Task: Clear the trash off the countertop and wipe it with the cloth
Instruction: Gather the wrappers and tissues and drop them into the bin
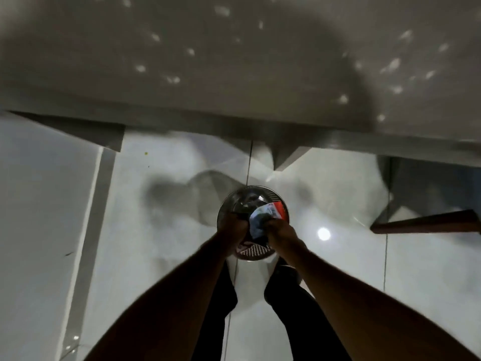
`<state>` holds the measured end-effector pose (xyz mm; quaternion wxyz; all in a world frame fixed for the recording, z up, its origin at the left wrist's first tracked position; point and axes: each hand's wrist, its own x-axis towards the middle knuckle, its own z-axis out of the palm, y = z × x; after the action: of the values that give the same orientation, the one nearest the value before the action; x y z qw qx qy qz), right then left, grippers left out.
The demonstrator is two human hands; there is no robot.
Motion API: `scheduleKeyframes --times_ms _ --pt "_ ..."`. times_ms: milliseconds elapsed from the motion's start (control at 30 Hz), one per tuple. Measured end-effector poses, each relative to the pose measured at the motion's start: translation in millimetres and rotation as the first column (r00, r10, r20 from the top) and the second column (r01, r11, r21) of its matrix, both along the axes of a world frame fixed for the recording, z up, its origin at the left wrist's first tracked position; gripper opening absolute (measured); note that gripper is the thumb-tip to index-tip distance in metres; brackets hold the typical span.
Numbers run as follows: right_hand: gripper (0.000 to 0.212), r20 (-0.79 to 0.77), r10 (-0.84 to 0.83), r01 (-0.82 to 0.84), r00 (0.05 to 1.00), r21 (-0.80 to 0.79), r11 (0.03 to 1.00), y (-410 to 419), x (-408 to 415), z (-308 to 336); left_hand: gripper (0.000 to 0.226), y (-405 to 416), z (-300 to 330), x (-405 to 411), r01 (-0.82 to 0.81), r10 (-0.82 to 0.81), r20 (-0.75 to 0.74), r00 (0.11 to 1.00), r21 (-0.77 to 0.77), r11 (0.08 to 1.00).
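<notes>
the frame is blurred; the interior of the round metal bin (253, 204) is hard to make out. left hand (232, 225) and right hand (279, 230), each grip closed, hold crumpled trash (265, 217) over the bin opening, below the bench (234, 61) edge.
</notes>
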<state>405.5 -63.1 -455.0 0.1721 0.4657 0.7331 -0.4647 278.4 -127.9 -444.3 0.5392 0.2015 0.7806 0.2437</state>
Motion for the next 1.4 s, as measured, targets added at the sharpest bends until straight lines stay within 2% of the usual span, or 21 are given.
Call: scheduleKeyframes --times_ms 67,133,200,267,300,367,433,500,567,700,800,867,933,1000,1033,1067,1133,1200,1267,1300,1400 --pt "0.024 -0.076 -0.017 0.02 0.997 0.039 0.999 1.3 -8.2 -5.0 0.028 1.8 -9.5 -2.5 0.073 -0.072 -0.027 0.997 0.042 0.996" --pt "0.027 -0.101 0.04 -0.034 0.994 0.061 0.998 2.3 -11.5 -12.2 0.025 1.8 -11.7 -3.7 0.017 -0.019 0.069 0.997 0.019 1.0" --pt "0.043 0.033 0.112 -0.112 0.993 0.01 0.994 4.7 -17.7 -8.0 0.035 2.7 -5.8 -7.4 -0.076 0.08 0.085 0.993 -0.043 0.996" --pt "0.057 0.067 0.09 -0.091 0.994 0.005 0.996 6.5 -23.7 3.9 0.039 3.2 18.6 -14.4 0.005 -0.008 -0.048 0.999 -0.071 0.997" --pt "0.063 0.045 0.052 -0.051 0.998 -0.024 0.998 7.1 -24.6 13.4 0.045 1.4 33.1 -18.8 0.091 -0.103 -0.149 0.983 -0.088 0.992" --pt "0.07 -0.04 0.025 -0.025 0.999 -0.002 1.0 5.0 -30.9 39.6 0.066 -4.8 70.3 -26.5 0.172 -0.172 -0.22 0.96 -0.017 0.985" --pt "0.06 -0.055 0.055 -0.052 0.997 0.049 0.997 2.5 -34.4 79.7 0.05 -13.3 119.4 -36.7 0.225 -0.201 -0.287 0.937 0.05 0.973" --pt "0.056 -0.062 0.134 -0.125 0.989 0.137 0.983 -5.4 -32.4 130.8 0.033 -27.4 174.7 -45.6 0.309 -0.221 -0.438 0.871 0.138 0.941" --pt "0.061 -0.112 0.237 -0.208 0.965 0.224 0.952 -14.2 -28.7 196.8 0.046 -46.2 232.6 -55.1 0.438 -0.275 -0.537 0.798 0.203 0.876" --pt "0.059 -0.216 0.425 -0.29 0.879 0.465 0.836 -23.9 -24.9 323.7 0.052 -79.1 337.8 -78.1 0.579 -0.427 -0.565 0.706 0.113 0.807" --pt "0.06 -0.258 0.549 -0.316 0.795 0.597 0.738 -16.8 -29.4 403.1 0.051 -72.6 407.4 -91.1 0.757 -0.476 -0.708 0.522 0.127 0.641" --pt "0.054 -0.3 0.561 -0.255 0.772 0.662 0.705 3.1 -34.6 444.1 0.051 -51.9 441.3 -100.0 0.824 -0.447 -0.81 0.38 0.076 0.562" --pt "0.045 -0.293 0.57 -0.171 0.768 0.763 0.624 34.2 -43.0 478.7 0.047 -17.1 469.4 -112.6 0.818 -0.305 -0.902 0.305 0.084 0.569" --pt "0.046 -0.32 0.478 -0.096 0.818 0.744 0.662 70.7 -56.4 506.1 0.046 22.3 485.6 -124.1 0.817 -0.194 -0.952 0.236 0.086 0.571" --pt "0.048 -0.3 0.432 -0.076 0.851 0.743 0.665 91.0 -62.0 517.6 0.057 42.1 495.1 -129.6 0.805 -0.201 -0.957 0.208 0.051 0.591" --pt "0.051 -0.278 0.396 -0.056 0.875 0.755 0.654 111.4 -67.1 523.8 0.066 60.0 500.7 -136.0 0.801 -0.227 -0.958 0.177 0.006 0.598" --pt "0.051 -0.218 0.327 -0.031 0.919 0.789 0.614 151.1 -80.5 524.9 0.055 93.4 505.7 -147.6 0.778 -0.312 -0.934 0.171 -0.066 0.625" --pt "0.048 -0.169 0.223 -0.013 0.96 0.77 0.638 186.8 -95.2 521.4 0.048 119.7 503.4 -157.4 0.73 -0.328 -0.921 0.208 -0.077 0.679" --pt "0.045 -0.064 0.162 -0.065 0.985 0.728 0.683 216.1 -111.3 510.9 0.045 142.5 488.6 -167.9 0.71 -0.362 -0.922 0.136 -0.164 0.685" --pt "0.048 -0.002 0.177 -0.126 0.984 0.696 0.707 227.7 -119.2 502.8 0.047 154.6 478.7 -174.5 0.726 -0.391 -0.916 0.091 -0.207 0.655" --pt "0.051 0.116 0.342 -0.339 0.932 0.612 0.715 252.5 -138.1 473.0 0.066 191.8 467.7 -192.3 0.74 -0.398 -0.91 0.117 -0.188 0.646"
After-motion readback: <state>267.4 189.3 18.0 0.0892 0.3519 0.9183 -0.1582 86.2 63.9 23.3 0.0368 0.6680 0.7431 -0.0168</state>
